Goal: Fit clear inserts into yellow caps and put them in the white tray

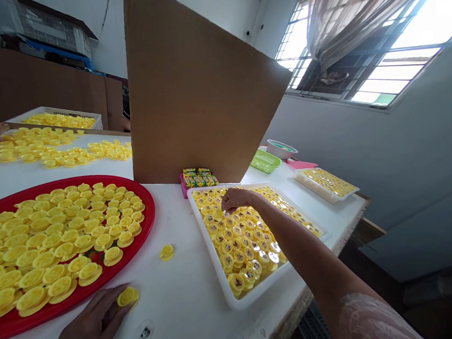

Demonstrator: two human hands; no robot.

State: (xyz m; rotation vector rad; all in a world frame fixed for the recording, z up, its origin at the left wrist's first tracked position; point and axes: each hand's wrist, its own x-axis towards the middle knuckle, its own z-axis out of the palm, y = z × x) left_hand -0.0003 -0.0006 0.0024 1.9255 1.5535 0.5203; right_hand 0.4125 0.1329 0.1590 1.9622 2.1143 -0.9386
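Observation:
At the front, my left hand (97, 315) is closed on a small yellow hat-shaped cup (127, 297), its fingertips at the cup's side. Another such yellow cup lies alone on the table farther ahead. My right hand (236, 198) reaches across the white tray (236, 300), its fingers curled together just above the cups there. What its fingertips pinch, if anything, is hidden. Cups in this tray carry round dark-figured stickers (237, 282) on top. To the left, a red oval tray (145, 220) bears many plain yellow cups. A clear round sticker (145, 333) lies near my left hand.
A tall cardboard panel (200, 90) stands behind the white tray, with a pink basket of small packets (200, 178) at its foot. Loose cups (49, 144) lie back left. A green basket (266, 161) and a second filled tray (328, 183) stand back right.

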